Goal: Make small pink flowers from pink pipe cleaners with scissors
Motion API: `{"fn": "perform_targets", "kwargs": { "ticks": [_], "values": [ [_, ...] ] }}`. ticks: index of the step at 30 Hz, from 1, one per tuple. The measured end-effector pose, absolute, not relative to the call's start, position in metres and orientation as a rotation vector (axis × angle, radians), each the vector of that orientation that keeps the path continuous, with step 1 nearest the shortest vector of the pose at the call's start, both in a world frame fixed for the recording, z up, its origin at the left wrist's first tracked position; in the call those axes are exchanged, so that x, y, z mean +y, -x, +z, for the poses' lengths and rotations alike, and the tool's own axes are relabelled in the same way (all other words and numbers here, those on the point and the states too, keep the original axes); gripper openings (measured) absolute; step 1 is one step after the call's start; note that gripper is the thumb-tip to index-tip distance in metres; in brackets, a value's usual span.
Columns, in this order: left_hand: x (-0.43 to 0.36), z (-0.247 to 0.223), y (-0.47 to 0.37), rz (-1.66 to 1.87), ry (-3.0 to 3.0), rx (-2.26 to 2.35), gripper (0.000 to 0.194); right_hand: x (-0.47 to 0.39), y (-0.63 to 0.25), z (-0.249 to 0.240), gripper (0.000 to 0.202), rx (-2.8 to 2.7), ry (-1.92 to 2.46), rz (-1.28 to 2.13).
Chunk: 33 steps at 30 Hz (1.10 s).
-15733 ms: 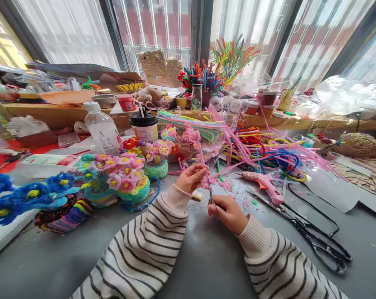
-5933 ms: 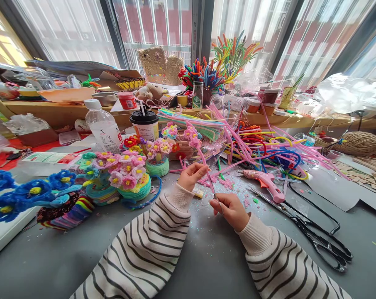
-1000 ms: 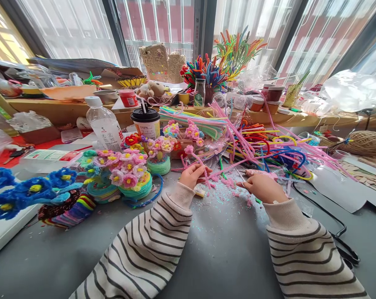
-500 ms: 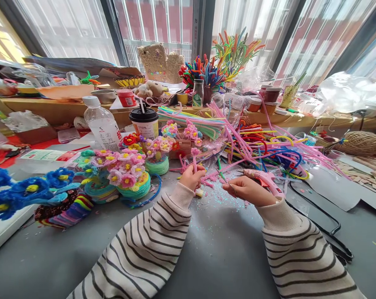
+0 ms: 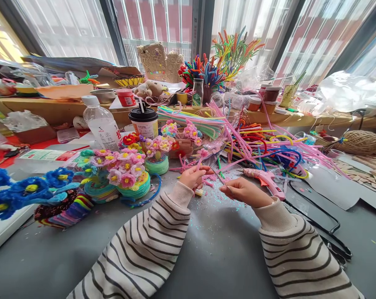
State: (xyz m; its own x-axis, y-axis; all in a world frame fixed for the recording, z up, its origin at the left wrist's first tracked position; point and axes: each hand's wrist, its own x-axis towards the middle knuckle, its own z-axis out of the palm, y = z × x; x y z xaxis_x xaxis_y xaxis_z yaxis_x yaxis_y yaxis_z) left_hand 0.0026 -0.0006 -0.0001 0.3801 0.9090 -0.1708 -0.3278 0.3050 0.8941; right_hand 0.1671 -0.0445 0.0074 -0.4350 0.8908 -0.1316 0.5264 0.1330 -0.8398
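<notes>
Left hand [image 5: 191, 177]: pinched on the stem [image 5: 198, 163] of a small pink flower [image 5: 203, 153], over the middle of the desk [image 5: 213, 265].
Pink flower: standing just above the left fingertips, in front of the crafts near the far edge.
Right hand [image 5: 242, 192]: clamped on small scissors [image 5: 218, 177]; near the left hand but apart from it.
Small scissors: pointing up toward the left fingers; cannot tell if open or closed at the blades.
Scraps [image 5: 208, 183] and glitter [image 5: 220, 226]: scattered below and between both hands.
Glue gun [image 5: 269, 180]: pink, lying just beyond the right hand, with a black cord [image 5: 336, 226] looping toward the right edge.
Large scissors [image 5: 342, 258]: black-handled, mostly hidden behind the right sleeve [image 5: 303, 249].
Pipe cleaners [image 5: 242, 143]: heaped along the far edge, many of them pink.
Twine ball [image 5: 360, 142]: at the far right corner.
Pink blossoms [image 5: 127, 166]: bunched in a turquoise pot [image 5: 135, 189], left of the left hand.
Blue blossoms [image 5: 30, 189]: leaning from a striped pot [image 5: 68, 211] toward the left edge.
Bottle [image 5: 101, 128] and lidded cup [image 5: 144, 124]: side by side behind the pink blossoms.
</notes>
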Motion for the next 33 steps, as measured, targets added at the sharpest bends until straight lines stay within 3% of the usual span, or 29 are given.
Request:
{"fn": "perform_targets", "kwargs": {
  "ticks": [13,33],
  "values": [
    [-0.0035,-0.0017,-0.0042,0.998,-0.996,0.863,0.020,-0.0429,-0.1667,0.0040,0.044,-1.987,1.349,1.249],
    [-0.0003,-0.0056,-0.0034,1.026,-0.985,0.883,0.020,-0.0460,-0.1629,0.0096,0.045,-1.795,1.446,1.192]
  ]
}}
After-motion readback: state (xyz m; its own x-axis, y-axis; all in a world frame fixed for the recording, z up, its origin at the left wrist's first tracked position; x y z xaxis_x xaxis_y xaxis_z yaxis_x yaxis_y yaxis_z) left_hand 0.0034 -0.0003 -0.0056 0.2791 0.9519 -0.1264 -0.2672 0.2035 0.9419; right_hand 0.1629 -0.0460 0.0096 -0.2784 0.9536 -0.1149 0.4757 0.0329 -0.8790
